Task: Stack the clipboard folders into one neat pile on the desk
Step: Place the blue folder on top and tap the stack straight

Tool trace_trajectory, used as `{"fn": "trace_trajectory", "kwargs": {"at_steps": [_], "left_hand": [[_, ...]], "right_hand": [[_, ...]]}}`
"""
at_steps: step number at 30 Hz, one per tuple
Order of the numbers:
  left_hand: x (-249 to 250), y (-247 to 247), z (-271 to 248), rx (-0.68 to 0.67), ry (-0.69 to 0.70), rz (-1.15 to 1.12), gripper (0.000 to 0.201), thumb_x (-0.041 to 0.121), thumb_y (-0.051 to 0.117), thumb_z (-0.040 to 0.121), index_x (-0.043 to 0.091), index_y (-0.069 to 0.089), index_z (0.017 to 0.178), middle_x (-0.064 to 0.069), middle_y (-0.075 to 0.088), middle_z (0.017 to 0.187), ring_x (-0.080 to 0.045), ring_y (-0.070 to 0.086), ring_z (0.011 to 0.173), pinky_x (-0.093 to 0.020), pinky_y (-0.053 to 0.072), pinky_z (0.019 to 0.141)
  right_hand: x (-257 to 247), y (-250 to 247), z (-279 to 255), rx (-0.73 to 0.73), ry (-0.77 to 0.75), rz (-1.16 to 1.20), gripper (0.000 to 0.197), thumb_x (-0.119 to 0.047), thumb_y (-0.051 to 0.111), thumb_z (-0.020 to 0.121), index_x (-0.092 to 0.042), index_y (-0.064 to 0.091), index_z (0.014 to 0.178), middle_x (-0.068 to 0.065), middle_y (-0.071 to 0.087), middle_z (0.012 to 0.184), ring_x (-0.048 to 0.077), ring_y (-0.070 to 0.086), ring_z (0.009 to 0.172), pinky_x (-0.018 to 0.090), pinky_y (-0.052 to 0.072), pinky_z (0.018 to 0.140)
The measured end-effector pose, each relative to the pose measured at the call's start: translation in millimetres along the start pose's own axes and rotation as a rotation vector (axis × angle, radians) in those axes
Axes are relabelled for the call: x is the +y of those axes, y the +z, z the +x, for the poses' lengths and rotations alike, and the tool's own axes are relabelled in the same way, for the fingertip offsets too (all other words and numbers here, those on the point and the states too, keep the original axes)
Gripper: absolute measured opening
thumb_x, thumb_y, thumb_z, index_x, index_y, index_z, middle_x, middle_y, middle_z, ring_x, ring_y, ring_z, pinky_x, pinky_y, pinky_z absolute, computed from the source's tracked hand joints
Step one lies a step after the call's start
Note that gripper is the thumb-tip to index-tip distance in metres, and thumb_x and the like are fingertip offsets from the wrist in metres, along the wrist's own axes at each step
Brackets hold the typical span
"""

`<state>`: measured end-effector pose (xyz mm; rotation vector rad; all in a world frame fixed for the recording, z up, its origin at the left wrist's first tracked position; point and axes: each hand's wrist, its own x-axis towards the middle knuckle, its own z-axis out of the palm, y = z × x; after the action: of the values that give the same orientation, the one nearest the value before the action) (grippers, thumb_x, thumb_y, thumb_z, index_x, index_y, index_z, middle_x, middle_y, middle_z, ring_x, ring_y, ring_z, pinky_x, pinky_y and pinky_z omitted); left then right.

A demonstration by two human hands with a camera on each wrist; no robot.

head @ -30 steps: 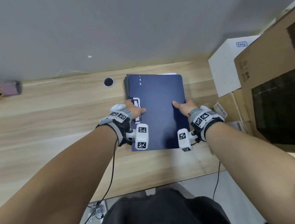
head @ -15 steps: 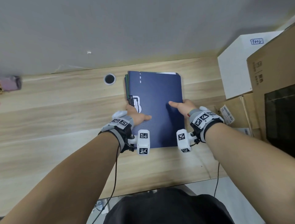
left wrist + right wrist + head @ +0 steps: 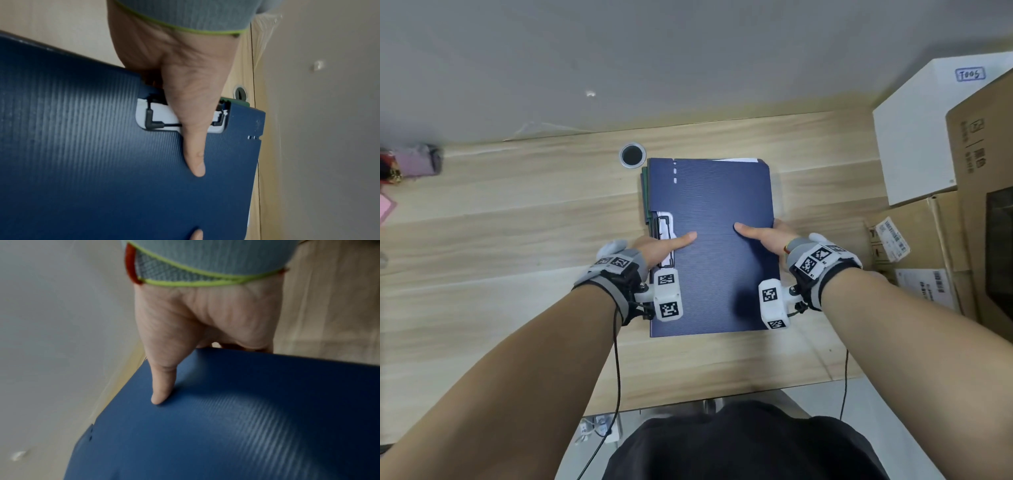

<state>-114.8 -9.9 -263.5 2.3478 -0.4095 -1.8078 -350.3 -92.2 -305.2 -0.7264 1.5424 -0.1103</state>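
Two hands grip the top blue clipboard folder (image 3: 717, 246) at its long sides. The left hand (image 3: 654, 250) lays its thumb across the white clip window (image 3: 665, 228) and onto the cover, with the fingers tucked under the left edge; in the left wrist view the thumb (image 3: 195, 146) lies flat on the ribbed blue surface. The right hand (image 3: 770, 238) mirrors it at the right edge, thumb (image 3: 162, 382) on top and fingers curled beneath the side, so each hand pinches the folder between thumb and fingers.

That folder sits on a pile of others on the wooden table (image 3: 517, 240), near its far middle; a dark green folder edge (image 3: 644, 192) sticks out slightly at the left, and a sliver of white paper (image 3: 739, 159) shows at the far end. A round cable grommet (image 3: 632, 155) lies just beyond the pile's far left corner.

To the right stand a white box (image 3: 914, 137) and brown cardboard boxes (image 3: 976, 164), near the pile but apart from it. The left half of the table is open wood, with a small pink object (image 3: 414, 161) at its far left. The wall (image 3: 654, 61) runs close behind the pile; the table's near edge is well clear of it.
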Motion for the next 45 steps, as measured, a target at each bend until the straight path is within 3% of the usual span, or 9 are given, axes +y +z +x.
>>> {"fn": "trace_trajectory", "kwargs": {"at_steps": [4, 11, 15, 19, 24, 28, 34, 37, 45], "left_hand": [[-8, -18, 2, -0.012, 0.0, -0.109, 0.102, 0.076, 0.082, 0.053, 0.01, 0.063, 0.129, -0.008, 0.073, 0.117, -0.027, 0.074, 0.099, -0.036, 0.057, 0.088], [-13, -61, -27, 0.031, 0.07, -0.15, 0.049, 0.064, 0.072, 0.079, 0.016, 0.066, 0.09, 0.007, 0.072, 0.052, -0.005, 0.065, 0.038, -0.016, 0.046, 0.038], [-14, -86, -34, 0.125, 0.268, -0.221, 0.075, 0.065, 0.087, 0.056, 0.007, 0.067, 0.099, -0.003, 0.071, 0.08, -0.014, 0.068, 0.058, -0.023, 0.051, 0.059], [-17, -108, -54, 0.326, 0.535, -0.242, 0.077, 0.033, 0.097, 0.058, -0.01, 0.063, 0.113, -0.001, 0.07, 0.083, -0.028, 0.072, 0.085, -0.031, 0.058, 0.081], [-23, -106, -61, 0.365, 0.623, -0.317, 0.066, 0.003, 0.092, 0.066, 0.003, 0.061, 0.124, -0.002, 0.069, 0.108, -0.017, 0.064, 0.093, -0.002, 0.049, 0.06], [-44, -109, -47, 0.29, 0.606, -0.238, 0.06, 0.005, 0.092, 0.068, -0.004, 0.062, 0.12, -0.01, 0.071, 0.104, -0.02, 0.063, 0.087, -0.005, 0.049, 0.056], [-56, -141, -50, 0.189, 0.676, -0.026, 0.106, 0.049, 0.099, 0.047, 0.017, 0.05, 0.136, 0.005, 0.071, 0.118, -0.014, 0.066, 0.112, -0.029, 0.054, 0.093], [-38, -153, -79, 0.194, 0.835, -0.099, 0.112, 0.031, 0.099, 0.053, 0.028, 0.035, 0.146, 0.012, 0.063, 0.132, -0.003, 0.06, 0.12, -0.023, 0.049, 0.099], [-12, -153, -110, 0.286, 0.901, -0.162, 0.101, 0.028, 0.098, 0.058, 0.023, 0.041, 0.141, 0.009, 0.065, 0.127, -0.008, 0.062, 0.117, -0.029, 0.046, 0.106]], "right_hand": [[-17, 17, -20, -0.019, -0.1, 0.072, 0.052, -0.036, 0.091, 0.06, -0.024, 0.068, 0.105, -0.003, 0.075, 0.109, 0.02, 0.072, 0.097, 0.04, 0.055, 0.093], [-61, 43, -59, -0.055, -0.376, 0.058, 0.055, -0.021, 0.088, 0.069, -0.022, 0.064, 0.118, -0.006, 0.076, 0.107, 0.013, 0.075, 0.092, 0.032, 0.059, 0.077], [-84, 47, -84, -0.079, -0.546, -0.026, 0.059, -0.017, 0.087, 0.069, -0.023, 0.062, 0.122, -0.008, 0.072, 0.117, 0.011, 0.07, 0.106, 0.03, 0.057, 0.088], [-93, 54, -106, -0.036, -0.663, -0.107, 0.053, -0.015, 0.086, 0.068, -0.018, 0.064, 0.116, -0.007, 0.074, 0.11, 0.011, 0.07, 0.102, 0.033, 0.055, 0.089], [-87, 63, -117, -0.028, -0.724, -0.083, 0.044, -0.003, 0.082, 0.074, -0.031, 0.062, 0.102, -0.014, 0.07, 0.105, -0.006, 0.067, 0.092, 0.017, 0.053, 0.085], [-87, 64, -123, -0.057, -0.727, -0.125, 0.038, -0.01, 0.084, 0.073, -0.032, 0.067, 0.099, -0.015, 0.073, 0.104, -0.002, 0.069, 0.095, 0.026, 0.052, 0.091], [-106, 63, -147, -0.096, -0.839, 0.014, 0.038, -0.035, 0.082, 0.067, -0.029, 0.064, 0.1, -0.017, 0.07, 0.097, 0.0, 0.064, 0.093, 0.02, 0.044, 0.089], [-121, 68, -162, -0.097, -0.892, 0.061, 0.038, -0.059, 0.07, 0.075, -0.028, 0.068, 0.097, -0.005, 0.065, 0.1, 0.009, 0.057, 0.096, 0.025, 0.041, 0.087], [-131, 71, -167, -0.077, -0.888, -0.032, 0.017, -0.022, 0.072, 0.084, -0.027, 0.068, 0.1, -0.007, 0.064, 0.092, 0.005, 0.058, 0.086, 0.019, 0.042, 0.087]]}}
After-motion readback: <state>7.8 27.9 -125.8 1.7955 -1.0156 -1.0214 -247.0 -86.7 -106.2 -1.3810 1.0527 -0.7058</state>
